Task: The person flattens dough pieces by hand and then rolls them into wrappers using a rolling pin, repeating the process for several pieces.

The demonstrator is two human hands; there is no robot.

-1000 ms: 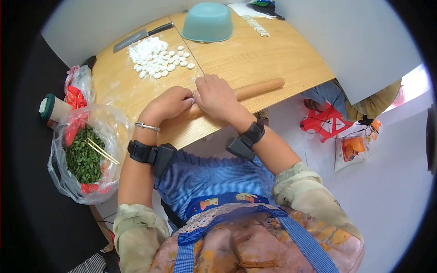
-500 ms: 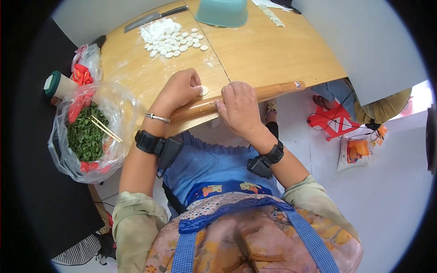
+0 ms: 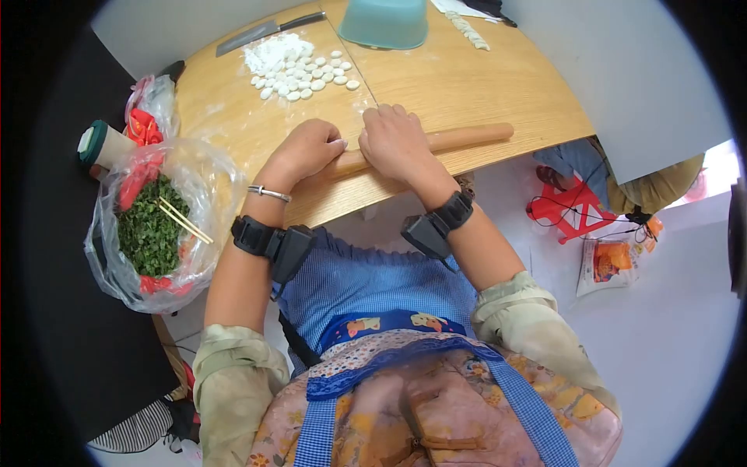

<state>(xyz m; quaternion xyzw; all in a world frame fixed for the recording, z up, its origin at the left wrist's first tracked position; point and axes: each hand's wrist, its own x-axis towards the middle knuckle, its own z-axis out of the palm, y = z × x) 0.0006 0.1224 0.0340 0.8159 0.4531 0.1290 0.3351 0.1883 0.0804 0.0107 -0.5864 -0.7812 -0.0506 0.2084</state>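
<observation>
My right hand (image 3: 393, 144) lies over a long wooden rolling pin (image 3: 475, 136), fingers curled on it and pressing it on the table near the front edge. Close by, my left hand (image 3: 309, 148) is closed in a pinch at the pin's left part. The small dough disc it held a moment ago is now mostly hidden by the fingers and the pin. Farther back lie many flattened dough pieces (image 3: 309, 75) beside a heap of white flour (image 3: 272, 53).
Behind the flour lies a cleaver (image 3: 249, 35); a green basin (image 3: 383, 23) stands beside it. A dough strip (image 3: 468, 31) is at the back right. On the left are chopped greens (image 3: 148, 233) in a plastic bag with chopsticks (image 3: 185, 222), and a lidded cup (image 3: 109, 146).
The rolling pin has rolled forward, away from me, with my right hand moving up and left on it. The dough disc went out of sight. My left hand stays nearly in place.
</observation>
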